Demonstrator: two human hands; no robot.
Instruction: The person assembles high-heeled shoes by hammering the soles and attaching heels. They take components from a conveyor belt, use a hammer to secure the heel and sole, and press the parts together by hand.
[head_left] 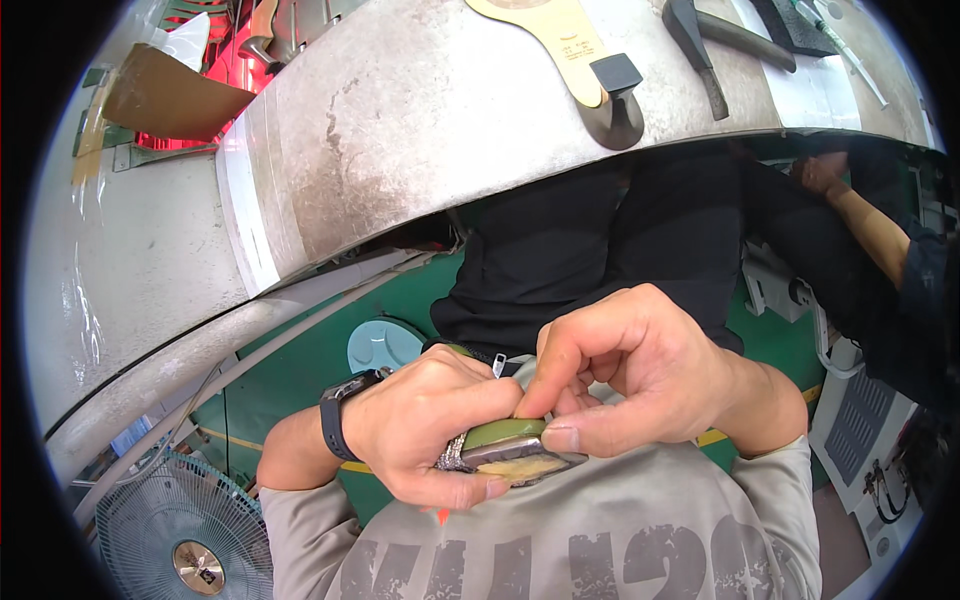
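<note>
Held close to my chest is a green shoe piece with a dark grey rim, a yellowish underside and a silvery, glittery part at one end. My left hand wraps round that glittery end, its thumb along the lower side. The right hand pinches the green edge between thumb and index finger, close to the left knuckles. Much of the piece is hidden by my fingers. A dark watch sits on my left wrist.
On the worn table ahead lie a tan insole with a dark heel, a dark hammer and a thin white pen-like tool. A red basket stands far left, a fan lower left. Another person's arm shows at right.
</note>
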